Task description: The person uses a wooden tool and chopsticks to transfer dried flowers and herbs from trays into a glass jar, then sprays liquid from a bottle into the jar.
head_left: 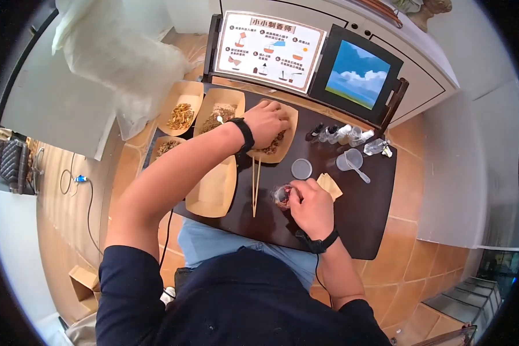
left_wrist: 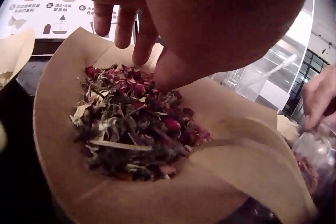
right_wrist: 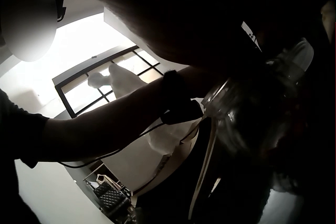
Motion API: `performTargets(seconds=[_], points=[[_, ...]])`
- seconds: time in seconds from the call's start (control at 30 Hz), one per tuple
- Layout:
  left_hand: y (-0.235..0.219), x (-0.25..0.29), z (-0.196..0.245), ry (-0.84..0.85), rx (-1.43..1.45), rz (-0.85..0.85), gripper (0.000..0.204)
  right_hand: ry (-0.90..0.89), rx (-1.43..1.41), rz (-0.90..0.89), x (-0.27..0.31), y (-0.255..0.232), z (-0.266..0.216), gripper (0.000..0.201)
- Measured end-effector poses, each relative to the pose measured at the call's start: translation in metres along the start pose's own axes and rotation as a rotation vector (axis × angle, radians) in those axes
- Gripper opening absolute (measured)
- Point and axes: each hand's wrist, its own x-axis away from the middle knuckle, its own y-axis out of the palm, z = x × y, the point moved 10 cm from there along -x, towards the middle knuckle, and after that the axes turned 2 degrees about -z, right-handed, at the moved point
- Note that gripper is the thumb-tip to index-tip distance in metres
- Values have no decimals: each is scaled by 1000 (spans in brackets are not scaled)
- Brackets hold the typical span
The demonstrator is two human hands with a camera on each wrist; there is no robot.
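Note:
My left hand [head_left: 265, 124] reaches over the back right paper tray [head_left: 292, 118], its fingers pointing down at a heap of dried rose petals and leaves [left_wrist: 136, 119]. In the left wrist view the thumb is at the heap's edge and the fingers are spread apart, with nothing seen between them. My right hand [head_left: 314, 210] grips a small clear jar [head_left: 281, 197] near the table's front. Reddish dried bits show inside the jar. Its mouth faces up, and a round clear lid [head_left: 301, 168] lies just behind it. The right wrist view is very dark.
Wooden chopsticks [head_left: 255, 187] lie beside an unfilled paper tray [head_left: 210, 193]. More trays of dried herbs [head_left: 181, 116] stand at left. Small dropper bottles [head_left: 343, 135], a measuring cup [head_left: 349, 160] and a folded brown paper [head_left: 330, 186] are at right. An instruction board [head_left: 268, 52] stands behind.

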Motion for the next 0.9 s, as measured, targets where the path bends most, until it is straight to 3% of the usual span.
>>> performTargets(seconds=[0.07,0.13,0.27,0.4,0.43,0.53,0.57,0.73,0.8,0.9], points=[[-4,-1,-2,-17,-6,-6,35,-19,-11,25,-2,1,-4,15],[2,1,-9,-67,17,-146,42,-2,-34,10,-4,3,-6,17],[-11,7,-15,-92,106,-108,40,29,-125,72,-1,-19,-12,21],[-56,23,-10,-74,227,98,38,83,-190,194,10,-103,-10,23],[-67,30,-9,-91,290,103,38,58,-137,307,13,-132,-6,20],[-92,50,-1,-191,437,70,38,136,-37,492,10,-193,40,15],[-105,58,6,-176,442,144,38,194,-3,504,1,-208,54,15],[-126,85,46,-208,612,303,33,130,201,305,-68,-210,112,26],[-118,91,60,-223,669,292,32,138,329,92,-96,-183,123,31],[-108,94,65,-265,682,302,27,131,407,-15,-120,-158,128,33]])
